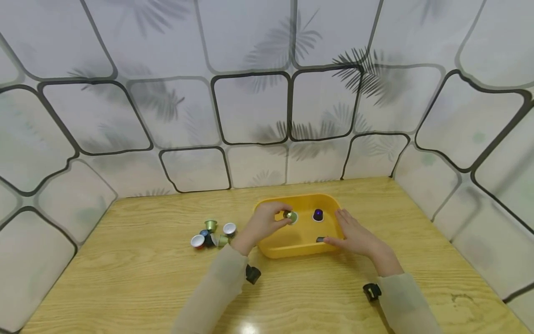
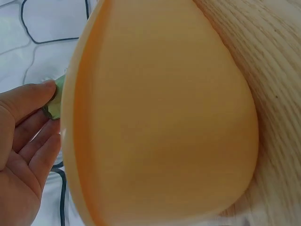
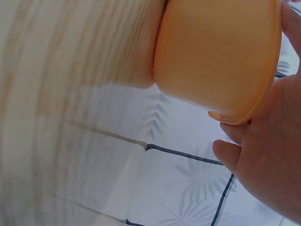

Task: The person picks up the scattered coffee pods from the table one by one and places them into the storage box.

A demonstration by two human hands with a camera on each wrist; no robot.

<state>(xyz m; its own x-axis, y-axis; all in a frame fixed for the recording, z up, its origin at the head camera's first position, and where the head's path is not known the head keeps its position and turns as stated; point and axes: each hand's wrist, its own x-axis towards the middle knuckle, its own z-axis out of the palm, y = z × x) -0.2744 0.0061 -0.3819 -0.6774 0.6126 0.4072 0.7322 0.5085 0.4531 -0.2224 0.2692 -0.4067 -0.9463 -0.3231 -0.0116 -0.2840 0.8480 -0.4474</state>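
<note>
My left hand (image 1: 263,223) pinches a green coffee capsule (image 1: 294,217) between thumb and fingertips, over the left part of a yellow tray (image 1: 288,252). In the left wrist view the tray's wall (image 2: 164,113) hides part of that green capsule (image 2: 57,100). On the tray's right side, my right hand (image 1: 358,235) holds the rim, thumb over the near corner and fingers along the outside. The right wrist view shows fingertips right under the rim (image 3: 265,94). Inside the tray are a dark purple capsule (image 1: 318,214) and, by my right thumb, a dark capsule (image 1: 320,239).
Left of the tray, several capsules lie in a loose group on the wooden table (image 1: 137,260), among them a green capsule (image 1: 211,225), a white-faced capsule (image 1: 229,228) and another white-faced capsule (image 1: 197,241). A patterned wall covering (image 1: 258,111) encloses the table's back and sides.
</note>
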